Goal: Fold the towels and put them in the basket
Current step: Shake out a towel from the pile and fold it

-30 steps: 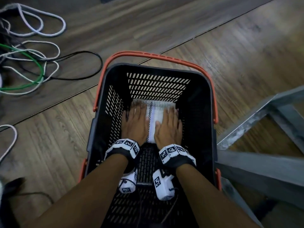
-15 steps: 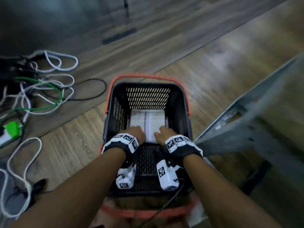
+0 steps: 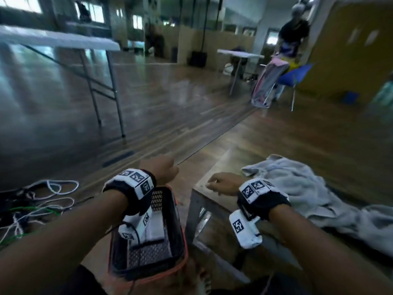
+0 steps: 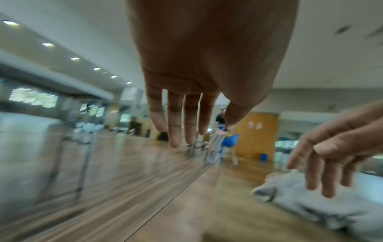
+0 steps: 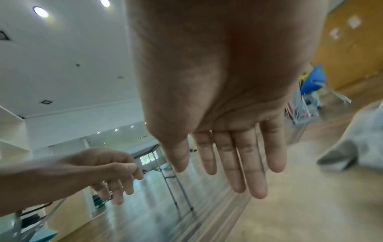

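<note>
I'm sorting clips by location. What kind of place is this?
Probably a large shared hall or workroom: open wood floor, folding tables, a blue chair, and another person working at the far end.

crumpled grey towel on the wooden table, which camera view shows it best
The head view: the crumpled grey towel lies spread over the wooden table, nearly whole, beside the right hand. The left wrist view catches only a blurred end of it low right; the right wrist view shows just a corner at the right edge.
</note>
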{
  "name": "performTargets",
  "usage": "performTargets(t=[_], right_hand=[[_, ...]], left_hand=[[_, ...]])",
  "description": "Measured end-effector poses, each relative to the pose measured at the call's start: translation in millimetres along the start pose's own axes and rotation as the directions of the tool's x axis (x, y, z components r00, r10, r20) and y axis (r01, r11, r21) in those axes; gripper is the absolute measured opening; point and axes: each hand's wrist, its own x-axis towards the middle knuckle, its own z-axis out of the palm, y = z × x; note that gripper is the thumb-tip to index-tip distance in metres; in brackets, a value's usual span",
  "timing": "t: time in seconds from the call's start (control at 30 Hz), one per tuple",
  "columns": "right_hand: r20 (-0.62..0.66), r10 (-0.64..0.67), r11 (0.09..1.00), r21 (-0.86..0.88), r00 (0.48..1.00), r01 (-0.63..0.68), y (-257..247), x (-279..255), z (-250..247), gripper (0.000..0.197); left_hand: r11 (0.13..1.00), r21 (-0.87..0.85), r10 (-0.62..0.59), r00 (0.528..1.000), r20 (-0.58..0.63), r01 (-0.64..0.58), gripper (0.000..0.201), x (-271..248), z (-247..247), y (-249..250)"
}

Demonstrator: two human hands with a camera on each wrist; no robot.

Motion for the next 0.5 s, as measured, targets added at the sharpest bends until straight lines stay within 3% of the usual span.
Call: performTargets(t=[0.2,0.37,0.5], right_hand=[[-0.249,0.129,0.99,-0.016,0.96,-0.137,59.1,-105.3,-55.9,0.034],[-0.358,0.235,0.968,0.003,0.904,-0.25,109.3,-166.3,-60.5,0.029],[-0.342,0.358,0.927,0.021,0.869,-0.374,145.4,-191.6,-50.2,0.029]], left_hand=[[0.971,0.033,0.238,0.968,-0.078,-0.236,0.03,-22.0,-45.4,96.2],[0.902,0.085,0.43,0.899,-0.076,-0.424,0.037,-20.3,-39.8,166.6],[0.858,0.132,0.504,0.863,-0.033,-0.496,0.042,-7.6,-17.8,209.2]])
